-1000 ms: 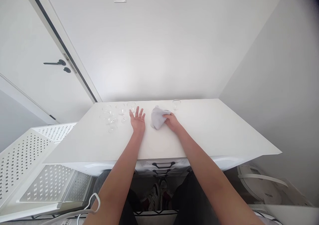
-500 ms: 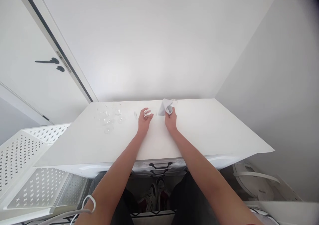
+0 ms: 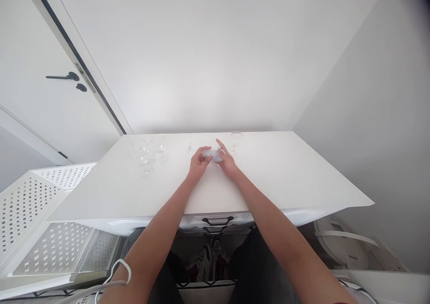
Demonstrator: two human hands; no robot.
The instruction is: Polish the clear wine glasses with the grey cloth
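Observation:
My left hand [image 3: 198,164] grips a clear stemmed glass [image 3: 207,153], tipped on its side with the foot pointing left and the mouth toward my right hand. A grey cloth [image 3: 217,156] sits at the mouth and appears to be inside the bowl. My right hand [image 3: 228,162] pinches the cloth with its thumb against it, the other fingers reaching around the far side, one of them stretched upward. Behind my right hand, another stemmed glass [image 3: 236,138] stands upright on the white cabinet top [image 3: 289,174].
Several clear stemmed glasses [image 3: 148,154] stand grouped at the cabinet top's left. A door [image 3: 36,48] with a black handle is at the left, beside a white perforated rack [image 3: 27,214]. The wall [image 3: 208,62] borders the back edge. Drawers with dark handles [image 3: 217,222] face me.
My right hand has moved left with the cloth and brought it to the glass's mouth. This uncovers the standing glass behind it. My left hand has shifted slightly right.

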